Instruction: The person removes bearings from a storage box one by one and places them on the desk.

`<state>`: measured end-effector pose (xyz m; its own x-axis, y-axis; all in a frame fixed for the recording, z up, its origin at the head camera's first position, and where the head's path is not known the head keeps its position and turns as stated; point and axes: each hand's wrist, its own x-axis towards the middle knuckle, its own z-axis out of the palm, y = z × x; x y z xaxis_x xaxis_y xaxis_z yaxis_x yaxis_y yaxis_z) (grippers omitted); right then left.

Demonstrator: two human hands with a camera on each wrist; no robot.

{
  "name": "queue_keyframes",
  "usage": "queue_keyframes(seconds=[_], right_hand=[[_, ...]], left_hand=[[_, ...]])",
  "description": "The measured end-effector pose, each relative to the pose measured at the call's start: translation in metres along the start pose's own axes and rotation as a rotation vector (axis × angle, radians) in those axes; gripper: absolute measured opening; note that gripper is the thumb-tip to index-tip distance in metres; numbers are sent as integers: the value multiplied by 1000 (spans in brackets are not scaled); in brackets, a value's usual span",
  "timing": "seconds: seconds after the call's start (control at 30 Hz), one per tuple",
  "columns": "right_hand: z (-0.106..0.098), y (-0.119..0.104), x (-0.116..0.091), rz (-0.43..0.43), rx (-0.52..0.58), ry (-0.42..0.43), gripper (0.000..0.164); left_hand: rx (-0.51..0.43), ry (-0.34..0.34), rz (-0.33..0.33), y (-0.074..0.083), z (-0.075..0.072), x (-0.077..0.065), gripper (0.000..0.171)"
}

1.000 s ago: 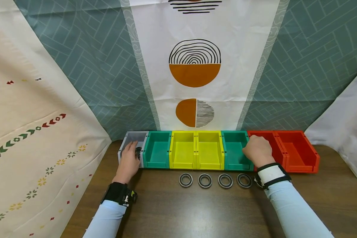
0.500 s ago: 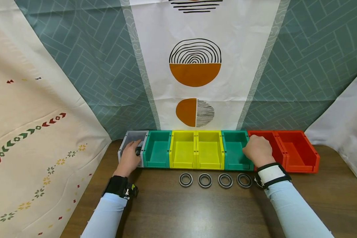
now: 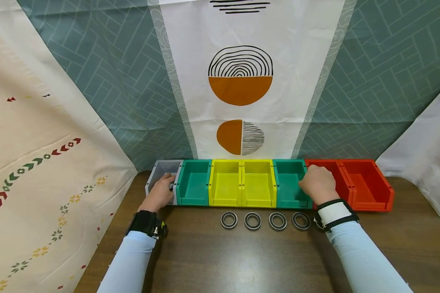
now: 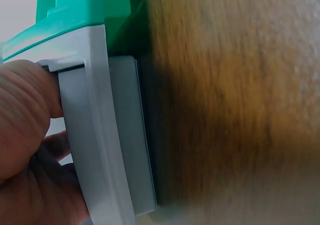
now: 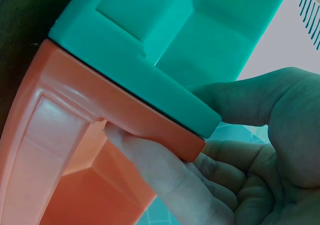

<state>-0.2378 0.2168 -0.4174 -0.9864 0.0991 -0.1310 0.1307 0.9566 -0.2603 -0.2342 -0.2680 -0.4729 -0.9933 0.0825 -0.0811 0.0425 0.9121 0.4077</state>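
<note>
My left hand (image 3: 160, 192) reaches into the grey bin (image 3: 168, 162) at the left end of a row. In the left wrist view its thumb and fingers (image 4: 22, 120) lie behind the bin's front lip (image 4: 100, 130). A small dark-and-grey edge (image 3: 171, 186) shows by the fingertips; I cannot tell whether the hand holds it. My right hand (image 3: 318, 185) pinches the adjoining side walls of a green bin (image 5: 135, 80) and a red bin (image 5: 110, 110), thumb inside the green one and index finger inside the red one.
Several ball bearings lie in a line on the brown table (image 3: 205, 260), the leftmost bearing (image 3: 222, 220) before a yellow bin (image 3: 225, 204). One is partly hidden by the right wrist. Another green bin (image 3: 192, 201), a second yellow bin (image 3: 258, 204) and another red bin (image 3: 372, 206) complete the row.
The dark bearing at the left hand's fingertips has become mostly hidden as the fingers shifted slightly within the grey bin. The right hand has stayed in place.
</note>
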Motion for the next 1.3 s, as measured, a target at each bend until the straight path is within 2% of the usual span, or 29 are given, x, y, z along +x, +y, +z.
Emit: queue_keyframes(seconds=[0.27,0.37,0.63,0.73,1.03,1.3], right_hand=[[0,1,2,4,1,-3,32],[1,2,2,2,1,0,32],[-1,0,1,-1,6,-1,30],[-1,1,0,-12,5,14,26],[-2,3,1,-28,6,30,22],[-2,2,2,-21,4,24,26]], left_hand=[[21,-65,-21,-1,-2,1,52],[31,-48,-34,-2,0,3,49],[-34,27,-104,3,1,0,48],[-5,50,-95,3,2,-1,46],[93,130,-7,0,8,-4,39],[62,219,33,7,6,-15,38]])
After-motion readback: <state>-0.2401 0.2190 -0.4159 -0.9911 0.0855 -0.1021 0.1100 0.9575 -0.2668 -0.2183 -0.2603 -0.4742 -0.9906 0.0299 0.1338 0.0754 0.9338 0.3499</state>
